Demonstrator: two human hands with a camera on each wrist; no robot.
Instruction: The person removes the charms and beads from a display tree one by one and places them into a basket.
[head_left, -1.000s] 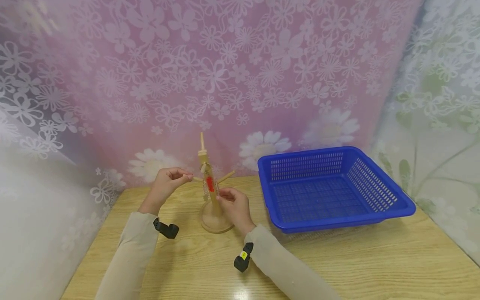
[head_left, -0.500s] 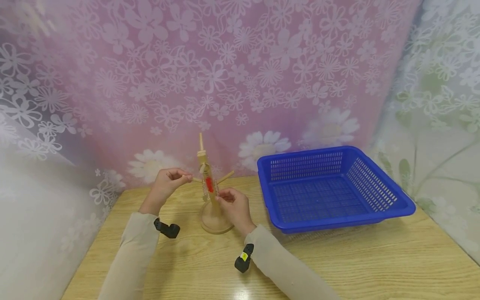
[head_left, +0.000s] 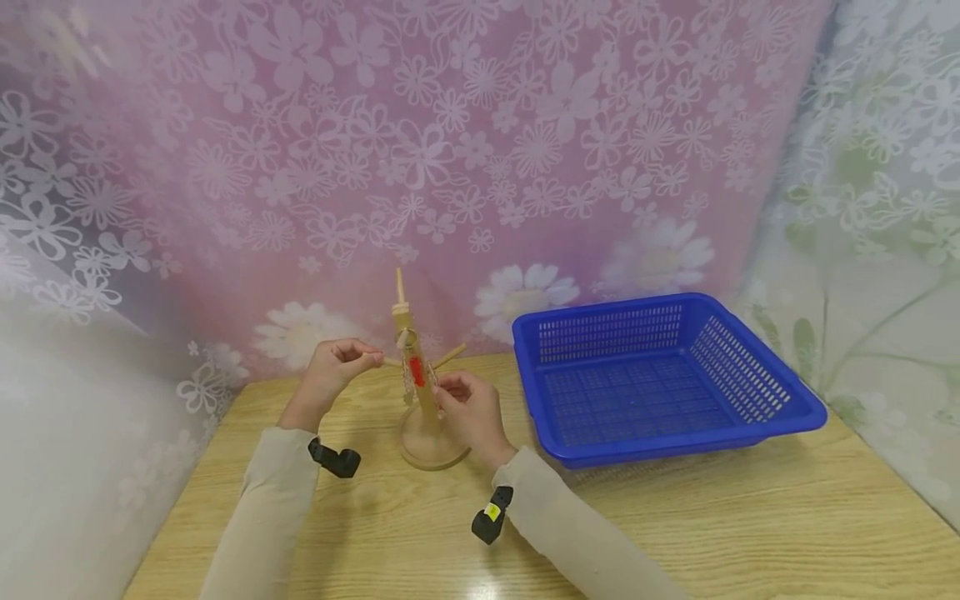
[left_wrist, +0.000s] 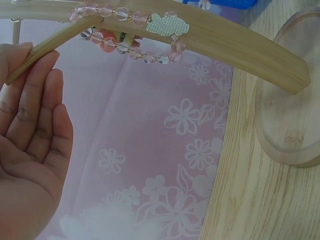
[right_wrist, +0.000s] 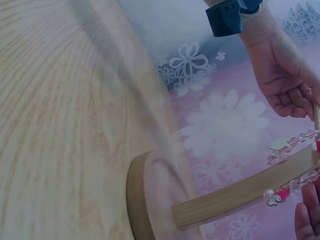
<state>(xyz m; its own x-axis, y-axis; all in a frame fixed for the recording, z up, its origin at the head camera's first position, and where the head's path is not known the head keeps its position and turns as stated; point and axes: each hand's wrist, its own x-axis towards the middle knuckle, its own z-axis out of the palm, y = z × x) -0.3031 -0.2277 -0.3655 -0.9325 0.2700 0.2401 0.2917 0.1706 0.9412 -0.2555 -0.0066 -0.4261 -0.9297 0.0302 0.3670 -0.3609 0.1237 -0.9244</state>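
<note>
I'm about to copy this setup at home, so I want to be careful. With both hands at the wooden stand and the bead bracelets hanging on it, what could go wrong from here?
1. The wooden stand is tall on a small round base; the left hand touches a peg tip, so a pull might tip it.
2. The bead bracelets loop around the post and peg; tugged by the right hand, a string could snag or snap.
3. Freed beads might roll off the table, missing the blue basket.

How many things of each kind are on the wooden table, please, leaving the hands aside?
Wooden stand: 1
Bead bracelet, hanging on the stand: 1
Blue basket: 1
Total: 3
</note>
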